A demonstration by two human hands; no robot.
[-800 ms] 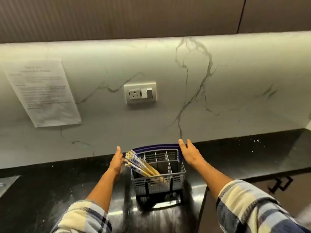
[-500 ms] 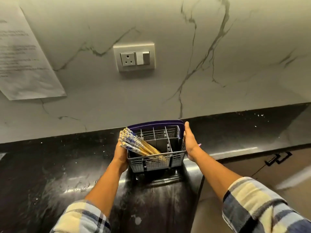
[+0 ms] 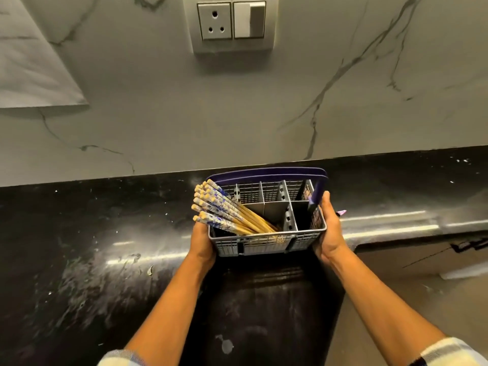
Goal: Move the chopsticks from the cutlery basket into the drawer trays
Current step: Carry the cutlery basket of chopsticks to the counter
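Note:
A grey plastic cutlery basket (image 3: pixel 264 245) with a purple handle stands on the black counter near the wall. Several wooden chopsticks (image 3: pixel 227 213) with blue-and-white patterned tops lean out of its left compartment toward the left. My left hand (image 3: pixel 202 243) clasps the basket's left side, under the chopstick tops. On the opposite wall my right hand (image 3: pixel 328 228) grips it, with the thumb beside the purple handle. The other compartments look empty. No drawer or tray is in view.
The black stone counter (image 3: pixel 92 247) runs left and right, with a marble backsplash behind. A wall socket and switch (image 3: pixel 231 21) sit above the basket. A paper sheet (image 3: pixel 29 67) hangs at upper left. A cabinet front with a dark handle (image 3: pixel 470 244) lies lower right.
Both hands went from hovering open beside the basket to clasping its two sides. The view has moved closer and lower toward the basket.

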